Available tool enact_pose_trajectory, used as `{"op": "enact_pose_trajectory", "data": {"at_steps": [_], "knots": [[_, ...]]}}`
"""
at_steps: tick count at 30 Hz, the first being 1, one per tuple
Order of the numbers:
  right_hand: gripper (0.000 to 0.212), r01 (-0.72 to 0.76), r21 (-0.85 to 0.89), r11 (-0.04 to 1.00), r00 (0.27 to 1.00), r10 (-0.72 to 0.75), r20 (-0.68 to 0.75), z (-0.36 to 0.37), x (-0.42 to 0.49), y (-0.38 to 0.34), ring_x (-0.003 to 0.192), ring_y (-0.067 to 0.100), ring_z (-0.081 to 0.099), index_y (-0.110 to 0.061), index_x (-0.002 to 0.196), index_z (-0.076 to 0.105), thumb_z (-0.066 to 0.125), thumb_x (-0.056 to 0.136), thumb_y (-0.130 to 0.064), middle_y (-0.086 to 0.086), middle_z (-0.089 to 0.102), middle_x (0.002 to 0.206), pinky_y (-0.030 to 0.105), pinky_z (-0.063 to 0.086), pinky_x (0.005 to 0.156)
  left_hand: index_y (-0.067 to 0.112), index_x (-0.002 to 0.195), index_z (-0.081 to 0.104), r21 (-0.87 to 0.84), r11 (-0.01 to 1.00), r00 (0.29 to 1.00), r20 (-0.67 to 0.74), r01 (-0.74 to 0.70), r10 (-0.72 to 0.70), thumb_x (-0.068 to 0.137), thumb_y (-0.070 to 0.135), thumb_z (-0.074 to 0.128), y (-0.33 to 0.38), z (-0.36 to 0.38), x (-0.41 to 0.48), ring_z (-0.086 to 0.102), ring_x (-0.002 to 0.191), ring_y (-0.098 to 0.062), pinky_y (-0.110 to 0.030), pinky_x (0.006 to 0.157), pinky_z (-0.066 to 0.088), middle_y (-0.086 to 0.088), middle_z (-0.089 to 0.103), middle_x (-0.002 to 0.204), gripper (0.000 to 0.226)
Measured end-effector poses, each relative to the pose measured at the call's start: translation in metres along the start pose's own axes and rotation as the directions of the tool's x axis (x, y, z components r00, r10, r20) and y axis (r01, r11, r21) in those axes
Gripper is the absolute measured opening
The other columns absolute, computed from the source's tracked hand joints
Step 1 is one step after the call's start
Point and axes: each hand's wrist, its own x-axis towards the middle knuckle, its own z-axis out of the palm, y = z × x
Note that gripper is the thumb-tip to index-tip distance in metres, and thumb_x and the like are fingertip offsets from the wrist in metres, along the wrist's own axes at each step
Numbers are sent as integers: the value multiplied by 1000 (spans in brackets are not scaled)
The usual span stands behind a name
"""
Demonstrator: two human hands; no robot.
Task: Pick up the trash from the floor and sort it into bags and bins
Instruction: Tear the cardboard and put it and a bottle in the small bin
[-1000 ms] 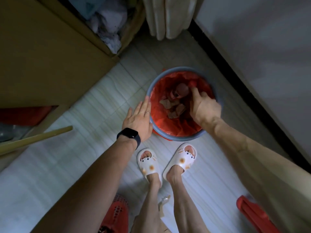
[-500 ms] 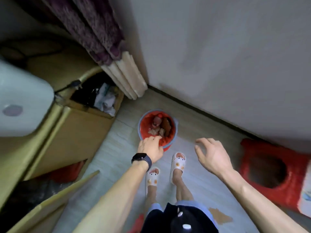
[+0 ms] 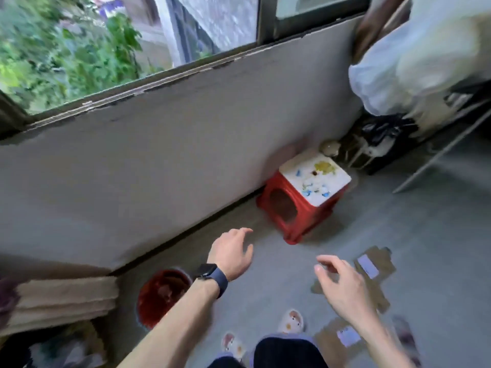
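head view: both hands hang over the grey floor point(image 3: 279, 293) with fingers loosely spread and curved, holding nothing. the left hand point(image 3: 231, 254), a dark watch on its wrist, is nearer the wall. the right hand point(image 3: 342, 285) sits lower and further right.

the nearest trash is a flattened brown card point(image 3: 384, 261) lying flat on the floor just right of the right hand and partly hidden behind it. its long axis seems to run away from the person, slightly slanted. a pale label shows on its top face. a second card point(image 3: 328, 337) lies by the right forearm, close to the feet. the right hand is plainly the nearer one to both, so it looks like the one to reach.

the card looks thin, stiff and matt, with cut tabs at its edges. lying flush, it will likely need an edge lifted first. blur hides finer detail.

the round bin point(image 3: 151, 301) with its glossy red liner stands on the opposite side, below the left wrist. a red plastic stool point(image 3: 303, 208) stands ahead by the wall.
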Motion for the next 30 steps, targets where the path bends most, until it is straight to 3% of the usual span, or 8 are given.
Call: {"op": "enact_pose_trajectory", "data": {"at_steps": [3,10,14,18,22,30], "knots": [[16,-96,59,994,987,103,-125,-38,-6,52,104,15,64,-31,106,68,67,90,-27,-10,68,104,35,47,94,29,137,47,99,981,986,49,-165,161,92,36,48,65,13,30,52,121,-24,-35,101,42,-1,56,134,45],[14,-217,174,961,929,258,-265,-104,-10,154,100,17,66,-34,100,65,68,90,-25,-8,69,100,38,51,89,32,129,52,173,915,922,205,-366,330,88,36,47,188,76,65,54,117,-24,-35,96,45,3,59,127,42],[15,-295,218,930,912,342,-225,-136,-5,206,103,15,66,-40,99,60,66,90,-29,-8,71,102,39,52,88,31,132,51,201,899,902,279,-390,329,90,36,50,238,115,79,52,122,-20,-33,100,43,6,56,134,42],[18,-362,216,907,890,405,-210,-161,10,262,107,13,64,-26,109,66,66,91,-24,-10,69,108,29,46,86,28,131,53,216,890,890,319,-402,325,91,36,51,282,156,101,53,122,-21,-33,100,44,4,58,131,41],[19,-431,191,882,875,461,-150,-181,36,311,109,8,60,-30,113,62,61,94,-30,-20,60,106,21,38,82,30,128,54,220,881,873,363,-419,325,90,35,52,324,199,131,55,119,-22,-36,99,46,4,60,127,38],[23,-533,181,827,833,550,-62,-192,99,411,109,12,62,-27,115,61,61,93,-35,-9,67,117,22,44,87,31,134,49,233,869,830,476,-438,291,92,36,49,387,287,199,52,123,-22,-38,102,44,2,55,133,42]]}}
